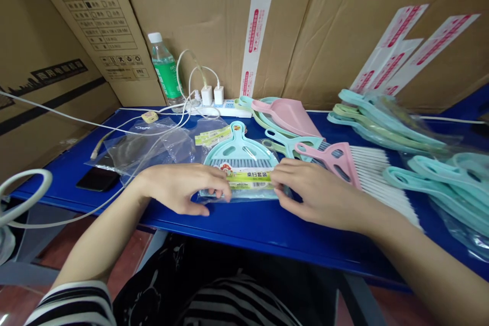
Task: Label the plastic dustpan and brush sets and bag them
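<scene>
While both hands close on a bagged teal dustpan set point(240, 150) from either side, it lies flat on the blue table point(244, 229), directly between them. The left hand point(179, 188) curls its fingers over the bag's lower left edge, and the right hand point(317, 193) presses in from the other side, just beside a yellow-green label point(248, 181). It looks like a light hold, with neither hand clenched.

Just past the right hand lies a pink hand brush point(336, 163) with long white bristles, touching a teal hand brush point(294, 142). A pink dustpan point(284, 116) sits beyond them. Further right are piles of teal and green dustpans point(385, 122).

Beyond the left hand is a crumpled clear plastic bag point(153, 145), and a black phone point(97, 179) lies near it. Straight ahead of the grip, a power strip point(225, 108) and a green-labelled water bottle point(165, 69) stand against cardboard boxes point(214, 10).
</scene>
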Demonstrator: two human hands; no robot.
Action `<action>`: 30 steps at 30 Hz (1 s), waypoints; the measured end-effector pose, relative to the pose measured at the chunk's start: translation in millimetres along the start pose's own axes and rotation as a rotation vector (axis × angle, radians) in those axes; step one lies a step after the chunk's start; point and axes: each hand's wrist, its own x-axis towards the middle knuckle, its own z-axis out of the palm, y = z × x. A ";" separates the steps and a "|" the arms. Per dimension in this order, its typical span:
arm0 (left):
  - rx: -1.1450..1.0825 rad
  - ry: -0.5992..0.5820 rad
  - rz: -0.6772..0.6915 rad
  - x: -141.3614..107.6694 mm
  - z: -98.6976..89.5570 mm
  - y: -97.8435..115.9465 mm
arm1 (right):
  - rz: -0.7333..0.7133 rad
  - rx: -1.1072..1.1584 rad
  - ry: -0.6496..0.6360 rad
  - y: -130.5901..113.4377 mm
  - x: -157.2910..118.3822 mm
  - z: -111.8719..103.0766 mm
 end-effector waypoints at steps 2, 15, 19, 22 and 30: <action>0.012 0.023 -0.030 1.7 0.8 -0.3 | 0.013 -0.002 0.001 0.5 0.3 0.6; 0.273 0.251 -0.229 11.0 4.3 -6.2 | 0.062 -0.014 0.000 0.3 1.1 1.2; 0.310 0.242 -0.264 11.4 3.7 -5.8 | 0.036 -0.044 0.015 0.7 1.3 1.2; 0.303 0.215 -0.295 11.5 3.9 -5.1 | 0.029 -0.064 0.012 1.3 1.4 1.9; 0.279 0.164 -0.313 11.1 4.1 -6.5 | 0.001 -0.089 0.008 2.2 -0.3 4.1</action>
